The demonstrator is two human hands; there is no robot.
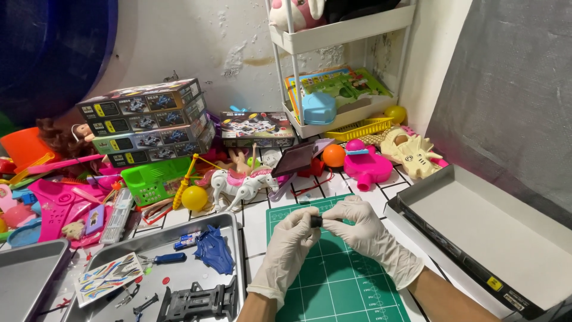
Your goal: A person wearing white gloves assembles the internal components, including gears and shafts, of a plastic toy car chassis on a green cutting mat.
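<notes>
matt rubbery gloves on each hand (290, 245), matt green cutting mat (339, 286), shiny metal tray (229, 229).

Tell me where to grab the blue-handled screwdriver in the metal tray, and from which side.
Grip the blue-handled screwdriver by its thick blue handle, coming straight down from above. It lies flat on the metal tray with its thin shaft pointing left, and the handle is the widest part. The crumpled blue plastic piece sits close on its right, so a sideways approach looks cramped.

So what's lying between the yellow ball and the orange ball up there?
In the head view, a white toy horse stands between the yellow ball and the orange ball, with a dark tilted panel beside it.
</notes>
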